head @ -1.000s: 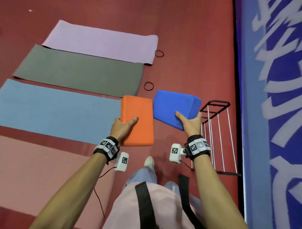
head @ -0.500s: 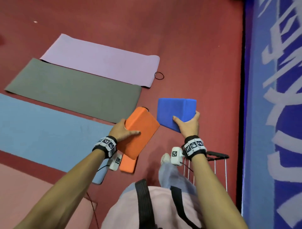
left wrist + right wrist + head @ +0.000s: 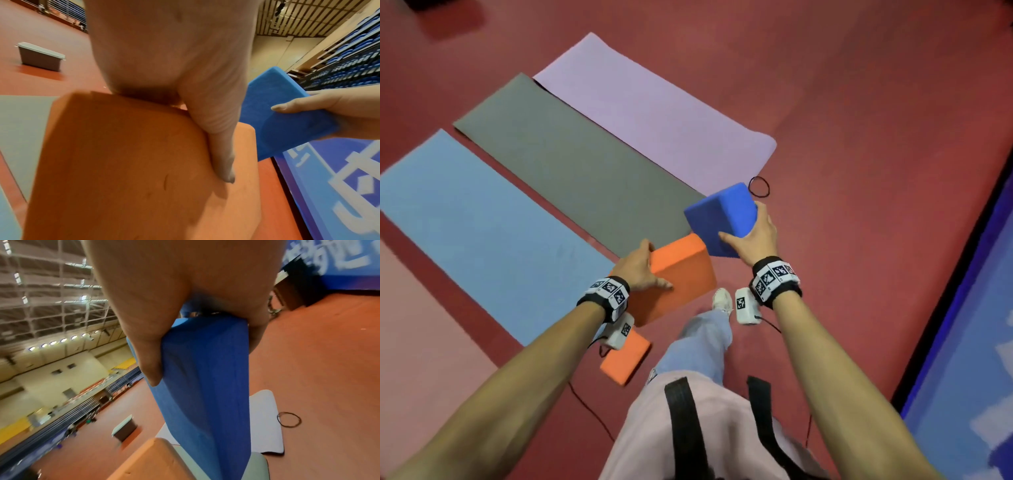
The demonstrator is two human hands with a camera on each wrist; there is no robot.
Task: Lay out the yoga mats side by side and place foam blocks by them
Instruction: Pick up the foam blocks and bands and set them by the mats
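Head view: left hand point(image 3: 642, 270) clamps the orange block point(image 3: 681, 281); right hand point(image 3: 753, 236) clamps the blue block point(image 3: 719, 216), both above the floor near the grey mat point(image 3: 571, 164). Since the earlier frame, the body has turned. Wrist views: thumb-and-finger holds only; a block could slip if either loosens.

An indoor sports hall: red court floor point(image 3: 859, 102), tiered blue seating point(image 3: 349, 65), high truss roof point(image 3: 41, 288).
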